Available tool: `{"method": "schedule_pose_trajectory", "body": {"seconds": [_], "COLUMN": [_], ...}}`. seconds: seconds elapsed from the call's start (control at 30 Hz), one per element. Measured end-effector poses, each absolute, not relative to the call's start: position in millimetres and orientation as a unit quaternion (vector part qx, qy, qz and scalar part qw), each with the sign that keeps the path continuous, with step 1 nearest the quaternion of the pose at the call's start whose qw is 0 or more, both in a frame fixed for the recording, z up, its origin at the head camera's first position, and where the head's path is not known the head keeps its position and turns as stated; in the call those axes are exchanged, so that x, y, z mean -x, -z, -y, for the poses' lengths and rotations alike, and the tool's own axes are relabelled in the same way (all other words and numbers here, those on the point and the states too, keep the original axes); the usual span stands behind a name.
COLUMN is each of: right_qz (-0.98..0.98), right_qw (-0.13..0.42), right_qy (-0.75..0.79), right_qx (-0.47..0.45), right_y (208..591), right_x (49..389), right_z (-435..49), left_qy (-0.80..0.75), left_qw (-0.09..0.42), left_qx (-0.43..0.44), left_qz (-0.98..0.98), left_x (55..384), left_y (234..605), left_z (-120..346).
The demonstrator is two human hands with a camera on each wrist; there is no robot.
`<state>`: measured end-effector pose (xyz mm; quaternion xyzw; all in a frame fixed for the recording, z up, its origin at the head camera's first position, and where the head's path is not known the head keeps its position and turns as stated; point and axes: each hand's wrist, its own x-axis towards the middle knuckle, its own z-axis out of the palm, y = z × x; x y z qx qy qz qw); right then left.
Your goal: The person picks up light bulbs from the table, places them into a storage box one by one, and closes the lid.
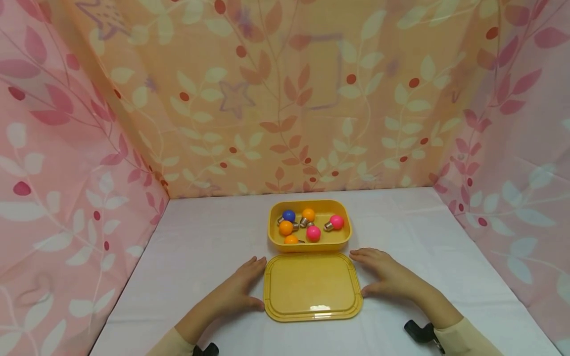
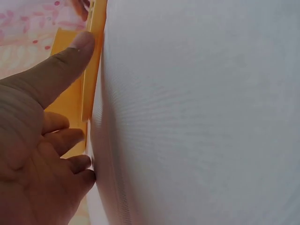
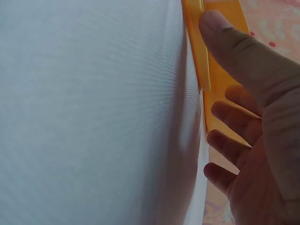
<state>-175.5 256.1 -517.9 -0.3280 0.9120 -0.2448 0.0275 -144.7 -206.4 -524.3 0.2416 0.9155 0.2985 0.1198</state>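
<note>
A yellow lid (image 1: 313, 287) lies flat on the white table, close in front of a yellow box (image 1: 310, 247). Inside the box are several small round bulbs with metal screw bases, among them a blue bulb (image 1: 289, 215), an orange bulb (image 1: 286, 228) and a pink bulb (image 1: 313, 234). My left hand (image 1: 238, 291) is at the lid's left edge, fingers spread and relaxed, the thumb (image 2: 83, 43) by the rim. On the opposite side my right hand (image 1: 386, 275) is spread likewise, its thumb (image 3: 214, 22) close to the lid's right edge. Neither hand grips anything.
White cloth covers the table (image 1: 213, 222). Patterned curtains stand around it: an orange one (image 1: 276, 109) behind, pink ones on the left (image 1: 67, 198) and right (image 1: 521, 173). A black wrist camera (image 1: 420, 332) sits at the right sleeve.
</note>
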Motion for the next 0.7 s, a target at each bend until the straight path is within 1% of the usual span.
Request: {"method": "schedule_pose_trajectory", "body": {"seconds": [0.23,0.37,0.53,0.7], "right_qz": [-0.909,-0.907,-0.907,-0.906], "right_qw": [0.073,0.094,0.098,0.085], "right_qy": [0.246,0.249,0.251,0.253], "right_qx": [0.329,0.325,0.324,0.328], "right_y": [524.2,525.6,525.4,527.7], "right_x": [177.0,177.5,177.8,178.1], "right_z": [-257.6,-257.3,-256.7,-257.5], "left_qy": [-0.28,-0.268,-0.262,-0.261], "left_qw": [0.147,0.146,0.142,0.132], "left_qx": [-0.25,-0.254,-0.26,-0.27], "left_qz": [-0.915,-0.918,-0.918,-0.917], "left_x": [146.2,146.6,147.7,148.5], "left_y": [523.5,522.6,523.6,525.7], "left_z": [203.1,201.2,200.8,201.3]}}
